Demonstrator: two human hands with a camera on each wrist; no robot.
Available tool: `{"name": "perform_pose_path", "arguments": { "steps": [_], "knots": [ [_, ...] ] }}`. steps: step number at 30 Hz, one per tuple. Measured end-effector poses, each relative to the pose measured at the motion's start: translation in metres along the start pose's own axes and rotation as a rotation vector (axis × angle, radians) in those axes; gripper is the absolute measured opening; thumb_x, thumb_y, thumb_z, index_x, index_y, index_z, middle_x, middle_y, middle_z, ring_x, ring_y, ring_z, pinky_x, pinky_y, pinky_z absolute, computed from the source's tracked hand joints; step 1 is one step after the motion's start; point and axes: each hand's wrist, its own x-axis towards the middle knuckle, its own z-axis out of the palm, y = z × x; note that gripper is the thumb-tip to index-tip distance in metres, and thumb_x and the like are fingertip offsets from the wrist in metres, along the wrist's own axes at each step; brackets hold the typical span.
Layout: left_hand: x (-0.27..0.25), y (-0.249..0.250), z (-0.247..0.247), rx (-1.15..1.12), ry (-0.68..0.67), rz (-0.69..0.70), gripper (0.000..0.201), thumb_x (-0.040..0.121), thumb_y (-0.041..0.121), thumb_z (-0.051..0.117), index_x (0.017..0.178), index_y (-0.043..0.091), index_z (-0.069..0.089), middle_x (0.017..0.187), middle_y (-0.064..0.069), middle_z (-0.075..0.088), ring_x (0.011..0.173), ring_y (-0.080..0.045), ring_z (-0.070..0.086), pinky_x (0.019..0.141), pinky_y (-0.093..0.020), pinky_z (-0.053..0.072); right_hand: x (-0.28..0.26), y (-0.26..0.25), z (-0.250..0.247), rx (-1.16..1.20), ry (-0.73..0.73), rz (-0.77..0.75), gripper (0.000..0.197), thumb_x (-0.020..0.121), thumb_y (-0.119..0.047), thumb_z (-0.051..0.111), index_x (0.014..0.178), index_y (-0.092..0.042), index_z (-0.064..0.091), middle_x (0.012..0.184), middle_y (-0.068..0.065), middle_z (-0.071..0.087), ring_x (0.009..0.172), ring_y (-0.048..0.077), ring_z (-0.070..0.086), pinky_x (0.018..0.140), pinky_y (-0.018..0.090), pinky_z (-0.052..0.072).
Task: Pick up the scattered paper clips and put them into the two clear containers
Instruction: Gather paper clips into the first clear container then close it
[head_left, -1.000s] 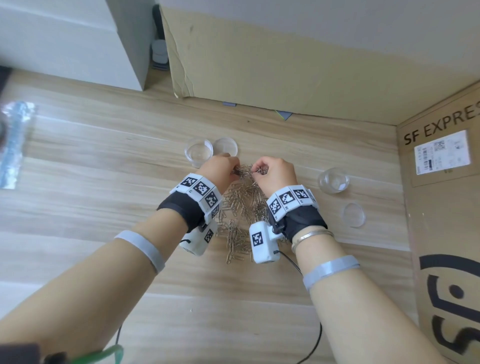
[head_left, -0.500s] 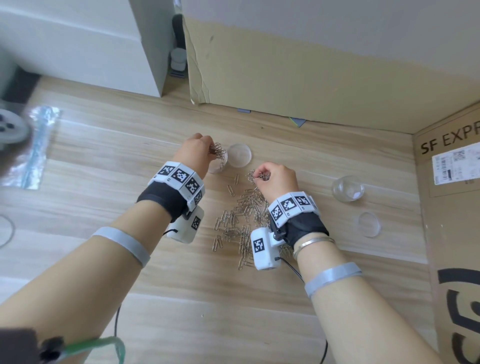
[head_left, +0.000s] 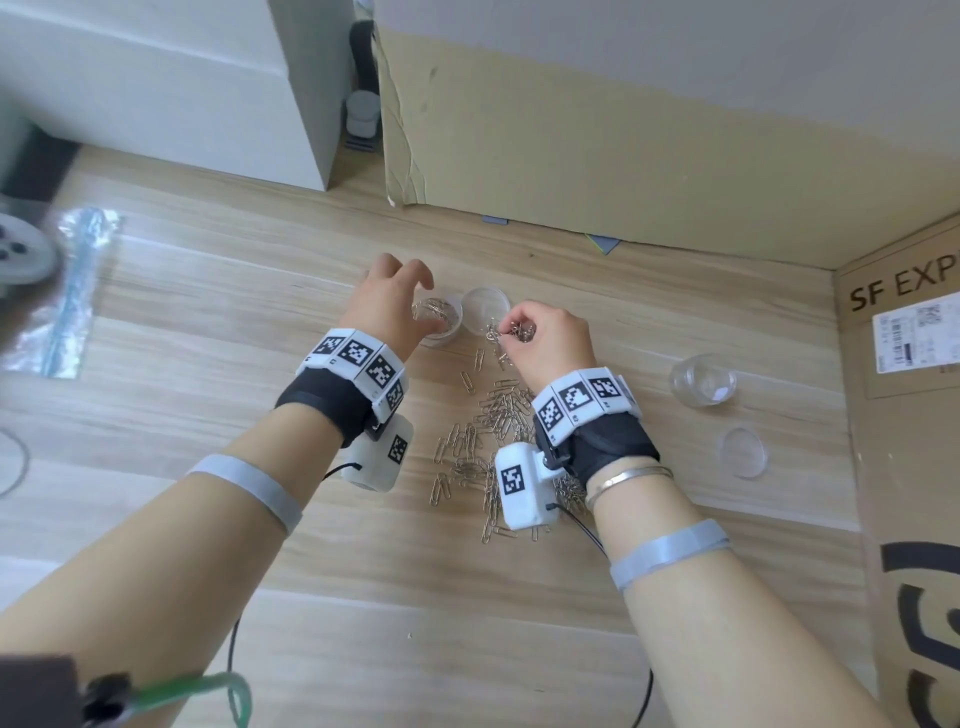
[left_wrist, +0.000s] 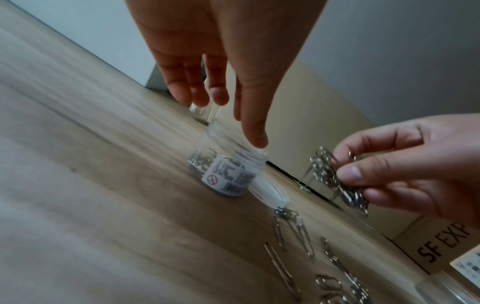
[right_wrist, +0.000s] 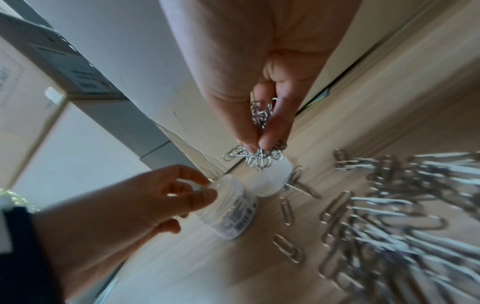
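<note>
Left hand spread, fingers loose over labelled clear jar holding few clips. Right hand pinches paper-clip bunch. Clip pile on bench at jar's 5 o'clock; second jar at 3 o'clock.

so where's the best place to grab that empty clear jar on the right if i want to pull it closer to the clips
Grip the empty clear plastic jar round its side wall, coming down from above with the right hand, thumb and fingers on opposite sides. It stands upright, mouth open and nothing crowding it; its round lid lies apart, nearer you.
</note>
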Motion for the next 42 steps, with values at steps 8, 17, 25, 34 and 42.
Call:
{"name": "perform_pose_path", "arguments": {
  "steps": [8,17,25,34,42],
  "knots": [
    [0.000,-0.005,0.008,-0.037,-0.179,-0.021,0.084,0.066,0.022,0.081,0.138,0.017,0.038,0.136,-0.008,0.049,0.117,-0.026,0.053,0.099,-0.035,0.042,0.018,-0.041,0.008,0.004,-0.022,-0.132,0.012,0.082,-0.012,0.060,0.084,-0.021,0.069,0.066,-0.010,0.055,0.062,0.014,0.050,0.062,0.022,0.040],
    [0.001,-0.006,0.010,-0.063,-0.214,0.016,0.071,0.066,0.014,0.079,0.129,0.015,0.047,0.130,-0.008,0.051,0.114,-0.026,0.054,0.095,-0.034,0.043,0.022,-0.049,0.024,-0.072,-0.168,-0.140,0.010,0.083,-0.019,0.065,0.091,-0.020,0.071,0.100,0.001,0.072,0.098,0.020,0.063,0.096,0.034,0.046],
    [-0.004,-0.003,0.013,-0.070,-0.196,0.050,0.073,0.066,0.014,0.080,0.130,0.013,0.046,0.130,-0.007,0.053,0.112,-0.025,0.055,0.093,-0.029,0.042,0.022,-0.027,0.017,0.098,0.008,-0.014,0.018,0.090,-0.018,0.053,0.089,-0.020,0.071,0.088,0.005,0.074,0.082,0.025,0.069,0.079,0.042,0.057],
    [-0.013,0.006,0.020,-0.091,-0.178,0.079,0.069,0.069,0.012,0.077,0.130,0.014,0.045,0.128,-0.009,0.058,0.112,-0.027,0.057,0.091,-0.030,0.044,-0.008,0.016,0.025,-0.176,-0.209,-0.026,0.032,0.091,-0.014,0.047,0.113,-0.022,0.068,0.120,0.003,0.063,0.108,0.023,0.059,0.094,0.031,0.047],
    [-0.019,0.010,0.025,-0.101,-0.197,0.072,0.068,0.070,0.012,0.077,0.130,0.015,0.045,0.129,-0.008,0.057,0.114,-0.026,0.055,0.092,-0.031,0.044,-0.028,0.045,0.015,-0.200,-0.194,-0.004,0.026,0.090,-0.013,0.047,0.092,-0.022,0.072,0.118,-0.001,0.064,0.082,0.017,0.058,0.078,0.032,0.051]
  ]
}}
